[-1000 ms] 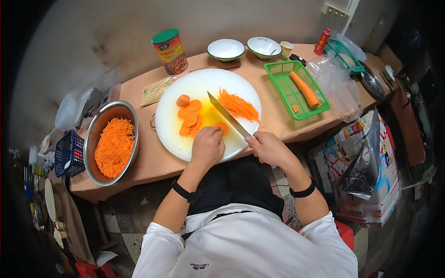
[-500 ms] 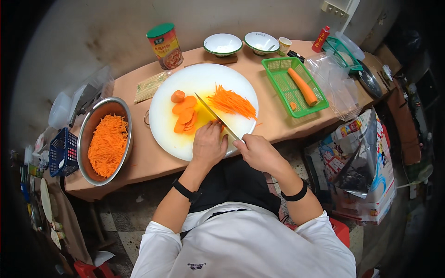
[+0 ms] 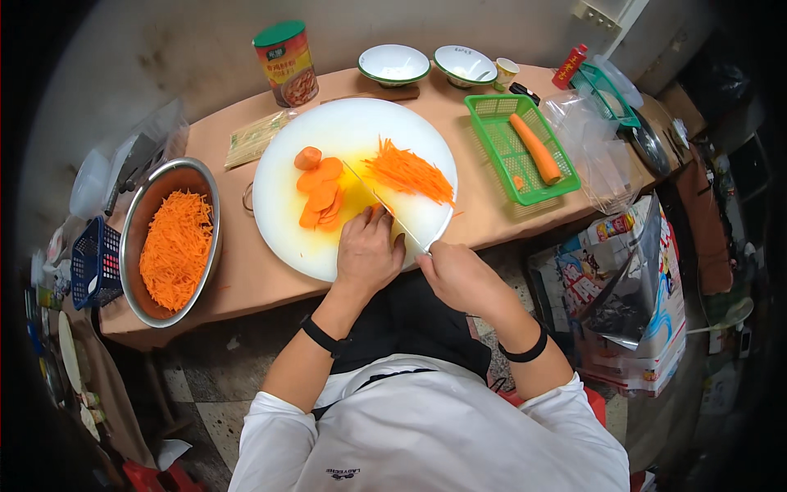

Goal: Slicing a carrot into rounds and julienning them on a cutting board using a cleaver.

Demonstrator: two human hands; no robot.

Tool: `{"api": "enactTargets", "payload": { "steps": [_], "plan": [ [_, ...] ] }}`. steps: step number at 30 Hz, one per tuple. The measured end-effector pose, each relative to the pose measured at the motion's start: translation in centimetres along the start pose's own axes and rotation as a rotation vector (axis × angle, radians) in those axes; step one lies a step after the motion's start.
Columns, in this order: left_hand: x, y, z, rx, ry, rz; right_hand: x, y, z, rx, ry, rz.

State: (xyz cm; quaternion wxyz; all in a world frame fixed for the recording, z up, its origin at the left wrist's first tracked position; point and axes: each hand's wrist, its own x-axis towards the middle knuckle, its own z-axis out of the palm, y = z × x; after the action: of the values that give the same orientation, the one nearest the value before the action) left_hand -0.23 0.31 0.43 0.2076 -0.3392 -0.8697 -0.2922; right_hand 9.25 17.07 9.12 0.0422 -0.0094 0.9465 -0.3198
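Note:
On the round white cutting board, my right hand grips the handle of a kitchen knife. Its blade slants up and left across the board, seen nearly edge-on. My left hand has its fingers curled and pressed down close to the blade, on a bit of carrot mostly hidden beneath them. Left of the blade lie overlapping carrot slices with a stubby carrot end above them. Fine carrot strips form a pile on the right, and an orange-yellow stain marks the board's middle.
A metal bowl of shredded carrot stands left. To the right, a green basket holds a peeled carrot. Behind the board are a green-lidded can, skewers and two white bowls.
The view has shifted slightly, so the board and metal bowl appear a little further left. The knife blade now looks thinner, more edge-on. Both hands keep nearly the same positions.

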Motion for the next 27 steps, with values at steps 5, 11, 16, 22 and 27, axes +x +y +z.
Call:
{"api": "enactTargets", "payload": {
  "steps": [5,11,16,22,27],
  "plan": [
    [0.3,0.0,-0.2,0.022,0.039,0.047,4.9,-0.1,0.9,0.028,0.001,-0.006],
    [0.2,0.3,-0.3,-0.017,0.011,-0.01,5.1,-0.9,-0.2,0.173,0.007,0.184],
    [0.2,0.2,-0.4,0.025,0.026,0.006,2.1,-0.2,0.5,0.079,0.063,-0.005],
    [0.2,0.2,-0.4,-0.046,0.008,-0.024,0.7,-0.5,0.7,0.008,0.049,-0.021],
    [0.3,0.4,-0.5,-0.02,0.025,0.005,4.3,-1.5,0.1,0.133,-0.065,0.093]
  ]
}}
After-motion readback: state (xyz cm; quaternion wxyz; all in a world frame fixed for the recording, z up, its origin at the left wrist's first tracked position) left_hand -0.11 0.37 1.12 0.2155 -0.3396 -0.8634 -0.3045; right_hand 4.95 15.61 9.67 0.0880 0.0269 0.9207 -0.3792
